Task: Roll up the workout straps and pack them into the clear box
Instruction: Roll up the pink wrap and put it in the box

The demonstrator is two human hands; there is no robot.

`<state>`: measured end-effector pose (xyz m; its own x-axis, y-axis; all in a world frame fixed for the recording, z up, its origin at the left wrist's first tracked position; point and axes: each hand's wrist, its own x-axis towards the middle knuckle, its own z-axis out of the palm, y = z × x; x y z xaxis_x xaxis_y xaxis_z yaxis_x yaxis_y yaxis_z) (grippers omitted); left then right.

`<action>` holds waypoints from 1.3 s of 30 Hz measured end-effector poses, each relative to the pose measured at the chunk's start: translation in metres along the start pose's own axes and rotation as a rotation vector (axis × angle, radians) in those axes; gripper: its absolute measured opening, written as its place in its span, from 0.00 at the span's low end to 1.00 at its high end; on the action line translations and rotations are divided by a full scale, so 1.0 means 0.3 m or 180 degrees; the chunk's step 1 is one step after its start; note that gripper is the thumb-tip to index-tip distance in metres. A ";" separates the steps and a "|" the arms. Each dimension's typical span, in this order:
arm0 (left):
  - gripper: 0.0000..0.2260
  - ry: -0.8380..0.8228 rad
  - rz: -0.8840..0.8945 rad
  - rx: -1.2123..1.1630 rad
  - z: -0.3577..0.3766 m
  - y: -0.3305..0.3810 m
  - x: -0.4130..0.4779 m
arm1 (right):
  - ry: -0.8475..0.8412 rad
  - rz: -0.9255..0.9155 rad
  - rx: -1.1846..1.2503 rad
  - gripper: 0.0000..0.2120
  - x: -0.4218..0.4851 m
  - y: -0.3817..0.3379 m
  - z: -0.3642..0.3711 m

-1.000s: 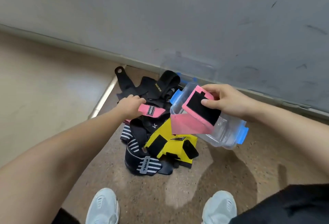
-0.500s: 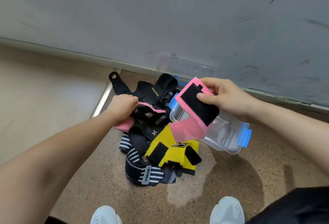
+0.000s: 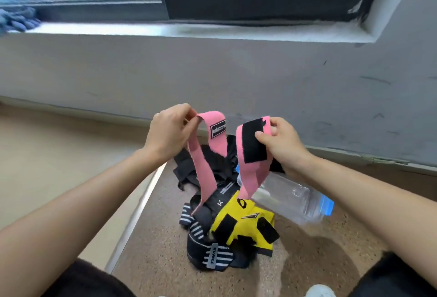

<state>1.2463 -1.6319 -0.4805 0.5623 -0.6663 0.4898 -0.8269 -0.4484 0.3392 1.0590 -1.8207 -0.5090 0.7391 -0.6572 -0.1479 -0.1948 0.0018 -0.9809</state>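
Now that it is lifted, pink strap (image 3: 250, 178): left hand (image 3: 168, 131), right hand (image 3: 281, 140) pinch ends.
Clear box (image 3: 293, 199): rolling can start.

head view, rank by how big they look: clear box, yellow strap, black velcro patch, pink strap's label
1. clear box and yellow strap: about alike, box partly hidden, unranked
2. black velcro patch, held nearer the camera
3. label on the pink strap

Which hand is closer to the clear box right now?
Right. The right hand sits just above the clear box, gripping a pink velcro strap; the left hand is farther left, over the strap pile, pinching a pink labelled strap.
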 end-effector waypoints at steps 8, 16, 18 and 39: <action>0.07 0.0562 0.0718 -0.0549 -0.086 0.175 -0.080 | -0.0774 -0.0198 0.0488 0.36 -0.070 -0.155 0.024; 0.08 0.0706 0.0749 -0.1082 -0.067 0.220 -0.068 | -0.0685 -0.0754 0.0267 0.31 -0.112 -0.159 0.062; 0.09 0.0540 0.0684 -0.1377 -0.059 0.207 -0.070 | -0.0644 -0.0793 0.0234 0.31 -0.101 -0.149 0.062; 0.14 -0.1347 -0.1427 -0.3037 0.041 0.229 -0.011 | -0.0096 -0.0167 0.0946 0.20 -0.079 -0.139 -0.088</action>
<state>1.1876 -1.6678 -0.4688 0.6092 -0.7891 -0.0791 -0.1075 -0.1810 0.9776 1.0327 -1.8252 -0.4612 0.7629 -0.6395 -0.0955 0.0381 0.1920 -0.9806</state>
